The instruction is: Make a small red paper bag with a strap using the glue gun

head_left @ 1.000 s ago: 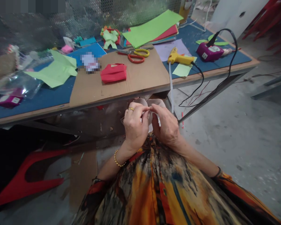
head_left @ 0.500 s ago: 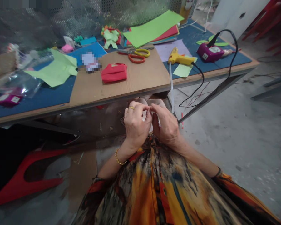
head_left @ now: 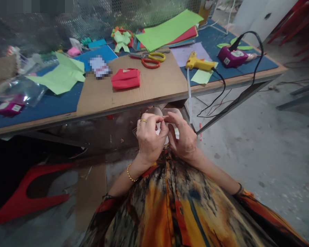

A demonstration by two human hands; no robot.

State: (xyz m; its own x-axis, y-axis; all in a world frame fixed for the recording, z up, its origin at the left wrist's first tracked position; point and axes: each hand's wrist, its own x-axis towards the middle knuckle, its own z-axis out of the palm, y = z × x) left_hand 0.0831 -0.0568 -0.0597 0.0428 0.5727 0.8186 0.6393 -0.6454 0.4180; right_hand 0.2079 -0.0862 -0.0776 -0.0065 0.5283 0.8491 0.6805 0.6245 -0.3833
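Note:
My left hand (head_left: 151,137) and my right hand (head_left: 182,135) meet fingertip to fingertip over my lap, below the table's front edge. The left thumb and forefinger are pinched together; anything between them is too small to make out. My right forefinger reaches across to touch the left fingertips, its thumb curled beneath. On the table beyond them, a folded red paper piece (head_left: 125,79) rests on a brown cardboard sheet (head_left: 159,85). Scissors (head_left: 150,62) with red and yellow handles lie behind it. To the right is a yellow glue gun (head_left: 199,64), its clear glue stick hanging over the edge.
A purple power socket (head_left: 231,56) with a black cord stands at the right. Green paper sheets (head_left: 170,29) are stacked at the back. Cut light-green paper (head_left: 60,73) and a plastic bag (head_left: 31,91) lie at the left. A red stool (head_left: 18,202) is on the floor.
My right forefinger has shifted slightly at the left fingertips, and its knuckles have lifted a little. Both hands stay together in the same place; the table items have not moved.

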